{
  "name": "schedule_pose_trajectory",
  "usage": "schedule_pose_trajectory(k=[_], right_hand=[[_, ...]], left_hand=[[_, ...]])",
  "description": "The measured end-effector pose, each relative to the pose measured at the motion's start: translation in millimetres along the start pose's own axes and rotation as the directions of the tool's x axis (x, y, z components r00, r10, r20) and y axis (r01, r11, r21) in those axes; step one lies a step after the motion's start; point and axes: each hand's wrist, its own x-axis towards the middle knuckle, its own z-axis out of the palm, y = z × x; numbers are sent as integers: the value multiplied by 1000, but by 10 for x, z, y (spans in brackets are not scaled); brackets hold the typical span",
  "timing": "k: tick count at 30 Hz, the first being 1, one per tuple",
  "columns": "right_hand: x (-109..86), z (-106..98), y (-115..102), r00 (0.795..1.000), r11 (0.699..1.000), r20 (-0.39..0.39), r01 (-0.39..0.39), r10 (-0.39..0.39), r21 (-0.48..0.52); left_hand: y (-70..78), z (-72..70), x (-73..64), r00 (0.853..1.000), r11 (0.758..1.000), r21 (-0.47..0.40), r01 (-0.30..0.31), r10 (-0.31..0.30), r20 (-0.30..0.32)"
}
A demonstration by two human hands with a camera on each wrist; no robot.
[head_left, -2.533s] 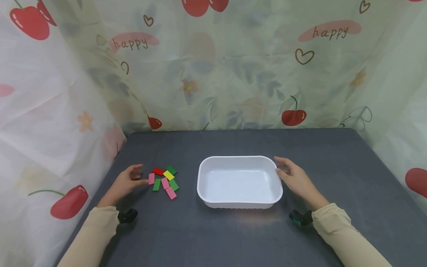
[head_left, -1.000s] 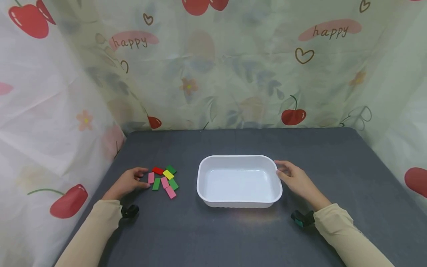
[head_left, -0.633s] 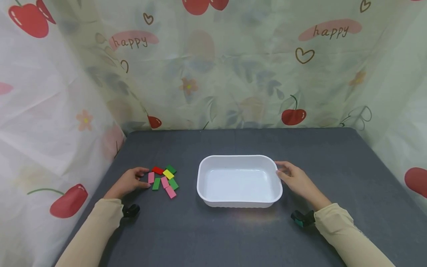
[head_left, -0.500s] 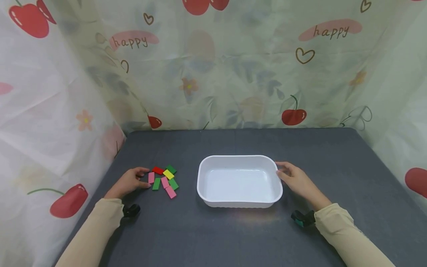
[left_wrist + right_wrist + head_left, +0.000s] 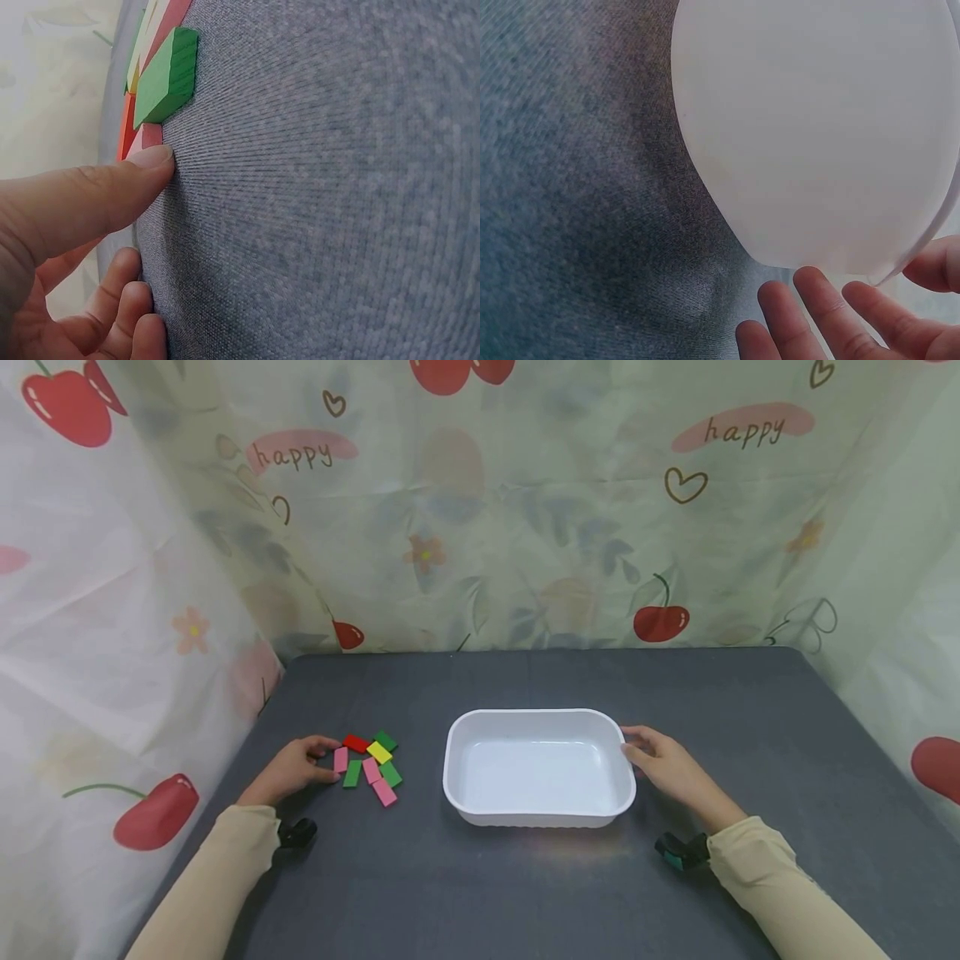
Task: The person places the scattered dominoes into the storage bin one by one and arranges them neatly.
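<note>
In the head view, my left hand [image 5: 294,770] is at the left edge of several small coloured wooden blocks. Its thumb and index finger sit at the two ends of a pink block [image 5: 341,760]. The left wrist view has the thumb tip against that pink block [image 5: 150,135], beside a green block [image 5: 166,76]; the index fingertip is hidden there. At the middle stands a white rectangular plastic tub [image 5: 540,820] with nothing inside. My right hand [image 5: 670,768] holds its right rim, thumb at the lip and fingers against the outer wall [image 5: 817,150].
Close by lie a red block [image 5: 356,743], a yellow block [image 5: 379,752], more green blocks [image 5: 390,774] and pink blocks [image 5: 384,792], all flat on the dark grey tabletop [image 5: 480,893]. A cherry-print cloth [image 5: 525,527] hangs behind and at both sides.
Over the earlier frames my left hand moved slightly right, its index finger coming to the far end of the pink block. My right fingers shifted a little at the rim. Blocks and tub stayed put.
</note>
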Motion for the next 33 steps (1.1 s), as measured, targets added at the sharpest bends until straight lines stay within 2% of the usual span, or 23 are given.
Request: schedule_pose_trajectory(k=[19, 27, 33], right_hand=[[-4, 3, 5, 1000, 1000, 2, 3, -3, 7], [-5, -5, 2, 998, 996, 35, -46, 43, 74], [-5, 0, -7, 996, 991, 49, -79, 74, 112]], left_hand=[[2, -12, 22, 1000, 1000, 15, -1, 1, 8], [29, -52, 4, 1000, 1000, -6, 9, -9, 4], [63, -147, -48, 1000, 999, -46, 13, -14, -8]])
